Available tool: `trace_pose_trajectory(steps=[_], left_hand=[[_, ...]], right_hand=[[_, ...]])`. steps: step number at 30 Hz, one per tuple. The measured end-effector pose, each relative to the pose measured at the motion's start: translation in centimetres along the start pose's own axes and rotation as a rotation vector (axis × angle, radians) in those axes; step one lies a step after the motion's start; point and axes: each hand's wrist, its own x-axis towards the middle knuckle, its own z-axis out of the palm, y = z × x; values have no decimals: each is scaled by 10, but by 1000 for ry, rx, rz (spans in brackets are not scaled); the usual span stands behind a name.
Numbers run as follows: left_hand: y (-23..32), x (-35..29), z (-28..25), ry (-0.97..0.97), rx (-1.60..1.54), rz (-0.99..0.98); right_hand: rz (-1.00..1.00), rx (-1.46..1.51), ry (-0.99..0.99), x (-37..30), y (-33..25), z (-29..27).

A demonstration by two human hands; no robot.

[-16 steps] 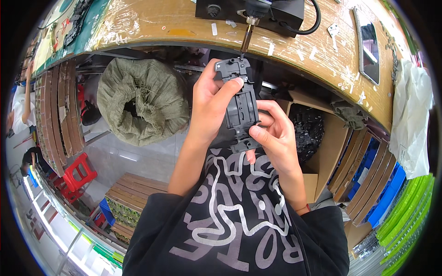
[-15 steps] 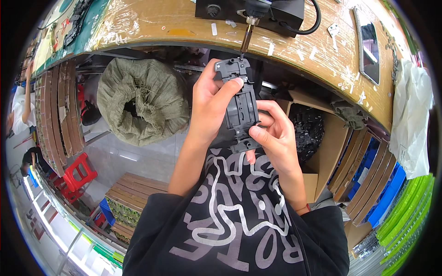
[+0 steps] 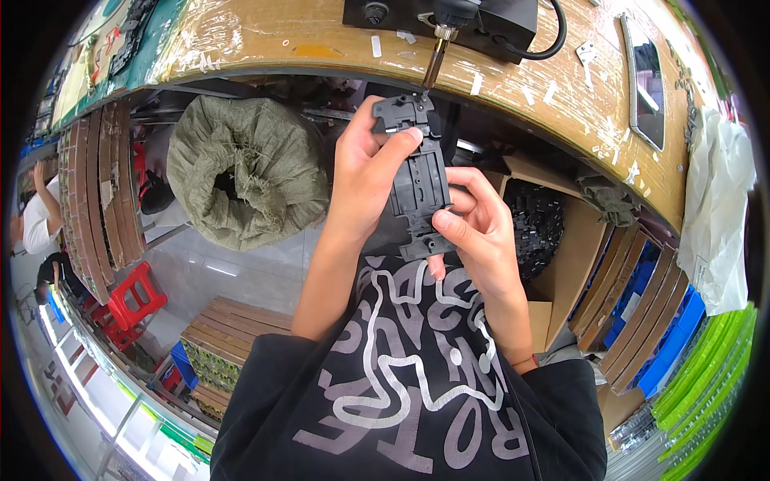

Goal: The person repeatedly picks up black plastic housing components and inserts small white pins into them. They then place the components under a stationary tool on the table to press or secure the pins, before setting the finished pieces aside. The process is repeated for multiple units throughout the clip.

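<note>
Both my hands hold a long black plastic part (image 3: 420, 183), which has slots, ribs and small holes. My left hand (image 3: 362, 172) grips its upper left side, thumb pressed on the face near the top. At the lower right edge, my right hand (image 3: 480, 224) pinches it between thumb and curled fingers. A mounted screwdriver (image 3: 435, 62) points down from above. Its thin bit reaches the part's upper right end, by a small round hole; whether it touches a screw there is too small to tell. The part tilts slightly, just off the desk's front edge.
The wooden desk (image 3: 281, 54) carries a black box (image 3: 505, 30) with a cable, a phone (image 3: 644, 84) and scattered scraps. Beneath stand a green woven sack (image 3: 249, 176) and a carton (image 3: 573, 264) of black parts. A red stool (image 3: 138, 295) and another person (image 3: 40, 212) are at left.
The whole view has shifted slightly. My hands keep the same grip, and the black part stays under the screwdriver bit. At far left, the other person's arm has moved.
</note>
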Motion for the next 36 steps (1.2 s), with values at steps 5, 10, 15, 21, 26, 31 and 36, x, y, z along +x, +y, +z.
trace_pose_trajectory(steps=[5, 10, 15, 21, 26, 31, 36], left_hand=[[4, 2, 4, 17, 20, 22], [4, 3, 3, 12, 24, 12], [3, 4, 3, 24, 31, 23], [4, 8, 3, 14, 33, 27], [4, 2, 3, 6, 26, 8], [6, 4, 5, 20, 47, 13], [2, 6, 5, 31, 49, 38]], right_hand=[[-26, -42, -48, 0, -3, 0], [-26, 0, -3, -1, -6, 4], [-25, -17, 1, 0, -9, 4], [-37, -9, 15, 1, -8, 4], [-31, -11, 10, -2, -6, 3], [-19, -16, 8, -1, -10, 4], [-29, -41, 20, 1, -7, 1]])
